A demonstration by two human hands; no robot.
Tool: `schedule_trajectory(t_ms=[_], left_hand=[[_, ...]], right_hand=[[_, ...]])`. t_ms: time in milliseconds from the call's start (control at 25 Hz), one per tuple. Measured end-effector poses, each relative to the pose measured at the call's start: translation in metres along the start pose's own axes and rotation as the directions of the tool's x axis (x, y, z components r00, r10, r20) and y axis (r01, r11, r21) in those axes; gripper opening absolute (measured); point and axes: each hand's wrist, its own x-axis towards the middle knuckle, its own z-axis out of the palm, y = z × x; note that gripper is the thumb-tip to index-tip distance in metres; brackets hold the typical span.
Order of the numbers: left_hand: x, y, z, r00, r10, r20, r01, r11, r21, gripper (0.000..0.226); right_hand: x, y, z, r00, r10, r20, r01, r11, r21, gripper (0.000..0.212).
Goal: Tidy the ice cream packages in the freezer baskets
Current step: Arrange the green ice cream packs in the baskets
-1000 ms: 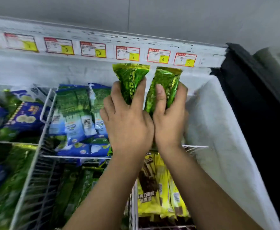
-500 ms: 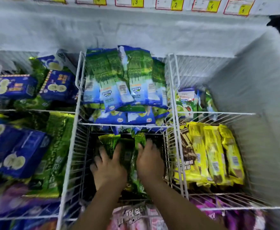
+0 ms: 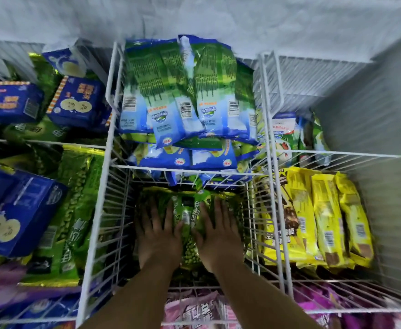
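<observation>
Green packs (image 3: 190, 248) w/ 伊利 print are pressed down in wire basket (image 3: 114, 222) by L hand (image 3: 158, 236) & R hand (image 3: 218, 233), fingers spread flat.

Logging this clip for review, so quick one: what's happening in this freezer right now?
A person reaches into a freezer, both hands down in the middle wire basket. The left hand and right hand lie flat and open on the green pea-print packages there, apparently pressing them into place. Blue-and-green packages fill the basket behind, yellow packages the one to the right.
</observation>
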Motion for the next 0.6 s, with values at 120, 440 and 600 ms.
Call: schedule_trajectory(t_ms=[120, 440, 600], left_hand=[[0.000, 0.003, -0.006, 0.997, -0.029, -0.073, 0.020, 0.993, -0.116, 0.064], [-0.037, 0.030, -0.064, 0.864, -0.033, -0.503, -0.245, 0.844, -0.478, 0.054], [-0.057, 0.037, -0.088, 0.832, -0.093, -0.548, -0.287, 0.771, -0.568, 0.053]], right_hand=[[-0.008, -0.007, 0.000, 0.975, 0.012, -0.220, -0.014, 1.000, -0.010, 0.064], [-0.037, -0.023, -0.072, 0.869, -0.120, -0.481, 0.161, 0.986, 0.045, 0.038], [-0.047, -0.017, -0.094, 0.807, -0.165, -0.567, 0.213, 0.977, 0.019, 0.034]])
